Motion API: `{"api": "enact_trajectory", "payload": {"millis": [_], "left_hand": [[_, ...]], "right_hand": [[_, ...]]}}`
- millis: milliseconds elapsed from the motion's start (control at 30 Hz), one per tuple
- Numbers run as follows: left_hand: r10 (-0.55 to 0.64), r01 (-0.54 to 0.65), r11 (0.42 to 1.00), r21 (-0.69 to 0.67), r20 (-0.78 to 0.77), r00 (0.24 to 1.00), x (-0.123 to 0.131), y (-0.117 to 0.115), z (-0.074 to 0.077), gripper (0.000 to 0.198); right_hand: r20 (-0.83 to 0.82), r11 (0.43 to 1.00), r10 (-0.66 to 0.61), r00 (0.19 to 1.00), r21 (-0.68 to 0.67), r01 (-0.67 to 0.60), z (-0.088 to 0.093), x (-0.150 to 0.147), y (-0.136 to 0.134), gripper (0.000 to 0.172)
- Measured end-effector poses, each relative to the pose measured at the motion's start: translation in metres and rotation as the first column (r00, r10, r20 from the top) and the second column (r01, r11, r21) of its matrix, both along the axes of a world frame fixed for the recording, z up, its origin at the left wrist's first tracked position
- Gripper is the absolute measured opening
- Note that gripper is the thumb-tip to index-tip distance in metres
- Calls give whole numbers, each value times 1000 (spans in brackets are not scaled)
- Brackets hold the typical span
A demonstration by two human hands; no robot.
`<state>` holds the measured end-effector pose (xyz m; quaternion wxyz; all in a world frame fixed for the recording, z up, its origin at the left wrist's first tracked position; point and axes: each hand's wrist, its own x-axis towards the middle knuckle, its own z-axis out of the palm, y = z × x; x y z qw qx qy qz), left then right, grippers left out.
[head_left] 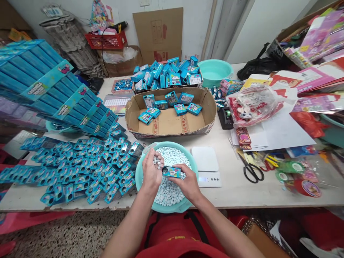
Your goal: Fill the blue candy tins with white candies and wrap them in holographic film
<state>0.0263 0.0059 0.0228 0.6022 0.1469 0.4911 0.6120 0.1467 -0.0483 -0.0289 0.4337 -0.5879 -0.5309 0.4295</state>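
Left grip (pixel 151 170) cups candies (pixel 157 161) beside the blue box (pixel 172 172) in right grip (pixel 190 183)

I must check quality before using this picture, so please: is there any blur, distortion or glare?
Head view, centre: left hand, right hand and small blue box are fairly clear, the box's large lettering readable; head view, left side: the blue stack looks slanted, stretched and soft, likely from the wide lens; head view, lighting: fairly even, mild shine on the plastic bag.
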Motion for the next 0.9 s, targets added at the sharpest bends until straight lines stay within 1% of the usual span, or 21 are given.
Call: {"api": "enact_trajectory", "payload": {"millis": [133,233,333,467,667,767,800,833,867,900], "left_hand": [[-4,10,997,73,-82,997,2,-3,-7,35],[-12,23,997,73,-148,989,4,-3,-15,35],[-22,36,996,76,-176,984,6,-2,-21,36],[-43,56,996,76,-173,984,9,-2,-22,37],[-40,48,996,73,-112,993,16,5,-14,37],[-39,43,997,59,-71,997,11,9,-20,38],[-55,59,997,43,-95,994,6,9,-24,38],[-95,99,995,17,-157,983,0,9,-30,38],[-163,165,986,-12,-257,953,-8,8,-36,37],[-244,247,968,-42,-386,890,-17,8,-43,35]], "right_hand": [[22,1000,-10,1000,7,10,-3,-4,3,29],[50,1000,-9,999,11,8,-4,-4,4,27],[66,1000,-7,998,14,6,-4,-3,4,27],[63,1000,-5,998,24,4,-5,0,5,27],[23,999,-28,999,16,27,-7,5,6,29],[-40,998,-54,998,-19,54,-1,11,5,31],[-71,997,-66,995,-39,63,2,16,4,32],[-108,995,-81,991,-62,74,6,23,2,33],[-147,992,-103,984,-85,91,9,33,0,35],[-180,988,-133,975,-105,116,11,44,-1,38]]}}
